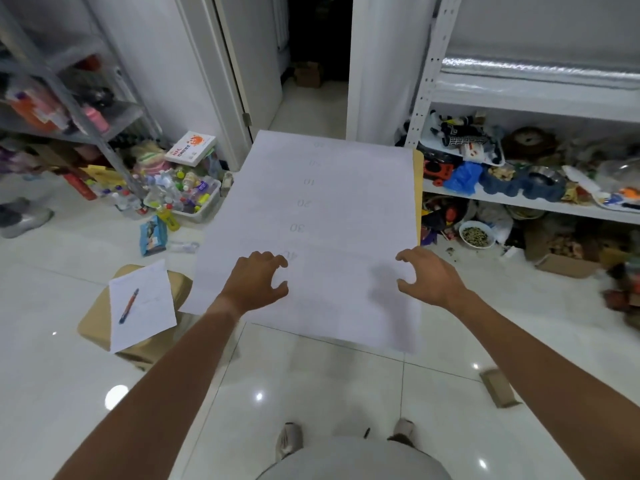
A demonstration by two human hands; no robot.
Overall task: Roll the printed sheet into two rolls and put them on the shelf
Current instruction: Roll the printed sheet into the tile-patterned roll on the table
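I see the printed sheet (325, 237) lying flat on the white tiled floor (311, 382), its far edge towards the doorway and faint numbers running down its middle (10, 20, 30 are readable). My left hand (256, 282) hovers over the sheet's near left part, fingers loosely curled and grasping nothing. My right hand (429, 275) is over the near right part, fingers likewise curled and empty. The white metal shelf (526, 199) stands just beside the sheet's right edge. Left of the sheet, a cardboard box (104, 317) carries a paper with a pen (129, 305).
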